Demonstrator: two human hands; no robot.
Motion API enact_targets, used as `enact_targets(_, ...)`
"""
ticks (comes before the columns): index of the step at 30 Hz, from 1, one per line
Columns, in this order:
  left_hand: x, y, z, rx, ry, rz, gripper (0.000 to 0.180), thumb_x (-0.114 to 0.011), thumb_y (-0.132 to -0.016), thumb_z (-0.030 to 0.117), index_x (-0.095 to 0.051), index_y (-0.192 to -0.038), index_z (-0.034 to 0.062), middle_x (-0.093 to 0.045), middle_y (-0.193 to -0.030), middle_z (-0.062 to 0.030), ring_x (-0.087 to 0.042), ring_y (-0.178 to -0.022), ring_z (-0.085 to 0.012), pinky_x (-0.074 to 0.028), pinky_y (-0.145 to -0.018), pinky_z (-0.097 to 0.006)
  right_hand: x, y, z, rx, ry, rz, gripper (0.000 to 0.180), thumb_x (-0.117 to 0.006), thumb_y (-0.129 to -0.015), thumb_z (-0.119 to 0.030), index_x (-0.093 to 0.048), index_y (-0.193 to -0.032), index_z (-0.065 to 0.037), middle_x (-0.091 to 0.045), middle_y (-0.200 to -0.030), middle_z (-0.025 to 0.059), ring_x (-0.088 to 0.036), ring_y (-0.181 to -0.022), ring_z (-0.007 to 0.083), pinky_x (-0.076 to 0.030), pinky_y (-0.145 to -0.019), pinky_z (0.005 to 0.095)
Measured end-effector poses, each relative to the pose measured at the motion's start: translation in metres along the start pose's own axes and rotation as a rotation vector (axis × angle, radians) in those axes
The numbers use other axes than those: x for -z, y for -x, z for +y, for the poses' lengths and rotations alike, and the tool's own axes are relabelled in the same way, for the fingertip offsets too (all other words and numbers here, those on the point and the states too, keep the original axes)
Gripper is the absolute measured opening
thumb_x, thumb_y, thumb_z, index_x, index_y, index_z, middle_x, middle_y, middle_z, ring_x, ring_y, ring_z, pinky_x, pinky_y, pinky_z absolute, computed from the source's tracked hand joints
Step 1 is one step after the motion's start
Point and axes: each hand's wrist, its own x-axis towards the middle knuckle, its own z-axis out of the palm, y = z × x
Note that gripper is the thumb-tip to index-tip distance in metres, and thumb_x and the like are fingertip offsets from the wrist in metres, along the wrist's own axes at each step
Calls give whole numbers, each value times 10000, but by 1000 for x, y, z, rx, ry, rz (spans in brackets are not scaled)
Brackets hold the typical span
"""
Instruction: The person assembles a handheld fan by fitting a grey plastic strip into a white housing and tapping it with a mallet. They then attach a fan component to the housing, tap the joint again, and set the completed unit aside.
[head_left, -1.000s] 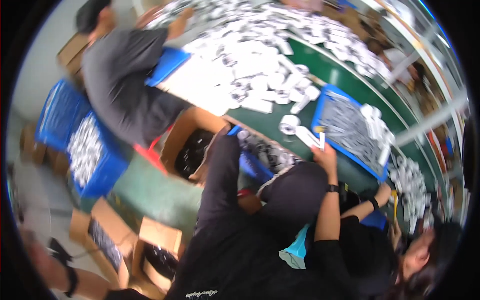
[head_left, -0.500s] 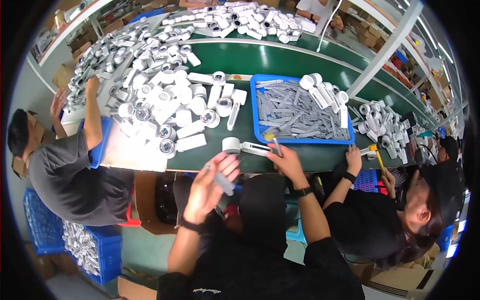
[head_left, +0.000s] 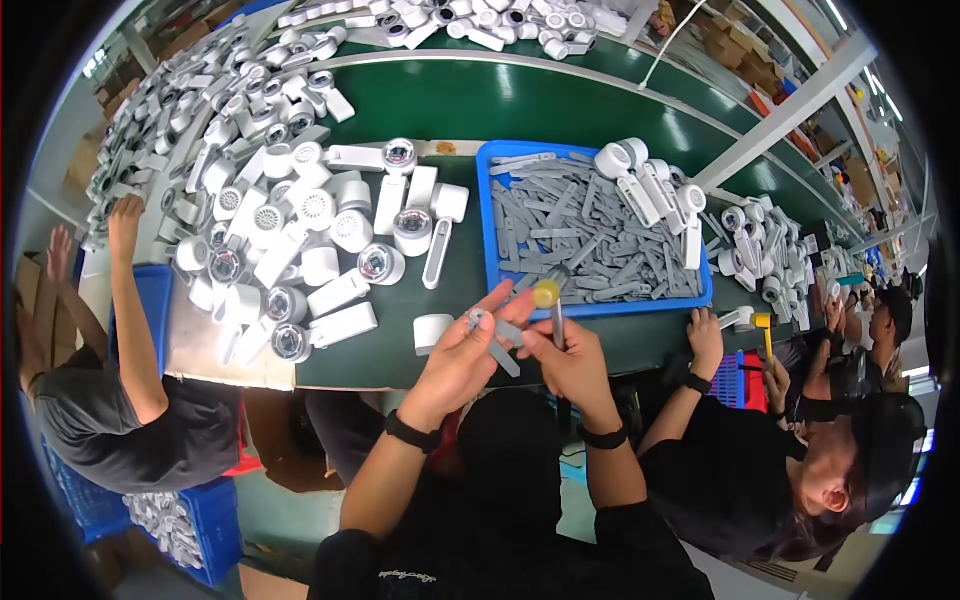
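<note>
My left hand pinches slim grey plastic strips in front of me, above the table's near edge. Close beside it, my right hand grips a small hammer with a yellow tip, its head pointing up and away from me. The right thumb and fingertips meet the end of a grey strip. Just left of my hands, the round head of a white handheld device lies on the green table; my hands hide whatever extends to its right.
Beyond my hands stands a blue tray of grey strips, with several white devices across its right side. A large pile of white devices covers the left. A co-worker at right holds a yellow hammer; another person works at left.
My left hand has moved right and up with its grey piece, meeting my right hand. The right hand has come slightly lower, still holding the hammer. The view has shifted.
</note>
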Motion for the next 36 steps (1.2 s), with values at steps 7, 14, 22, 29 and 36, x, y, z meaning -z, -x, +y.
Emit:
enact_targets(7,9,17,21,-36,-458,433,423,-535,-1108,312,-573,-1346,-36,-709,-962,-66,-437,-636,-36,-335,-594,-208,9,0,6,74,18,59,162,-694,-1019,-157,-672,-1021,3,-709,-792,55,-440,-394,28,-287,-370,206)
enact_targets(14,-15,15,17,-68,-604,414,138,-789,-946,136,-742,-970,9,-711,-828,-20,-573,-730,-30,-424,-640,-204,10,17,9,99,65,58,179,-719,-998,-147,-712,-1095,4,-686,-753,25,-446,-421,20,-290,-393,201)
enact_targets(22,0,34,21,-309,-983,71,210,-824,-845,19,-781,-1050,29,-772,-1034,-86,-704,-874,-156,-543,-796,-270,27,22,5,-91,-94,-154,209,-656,-1029,-143,-709,-1148,21,-703,-828,60,-426,-407,24,-283,-378,204)
enact_targets(29,22,25,45,-602,-1916,261,475,-929,-628,202,-787,-1063,74,-755,-1129,-19,-609,-890,-244,-532,-801,-347,22,2,32,-40,60,64,195,-696,-1006,-141,-741,-1154,-23,-701,-771,24,-430,-425,6,-288,-387,202)
enact_targets(36,53,14,28,-567,-1907,176,393,-919,-651,233,-800,-998,91,-750,-1087,26,-559,-849,-218,-514,-778,-334,-8,-23,49,-4,159,84,190,-718,-988,-131,-765,-1146,-36,-652,-690,-24,-422,-455,-3,-293,-422,209)
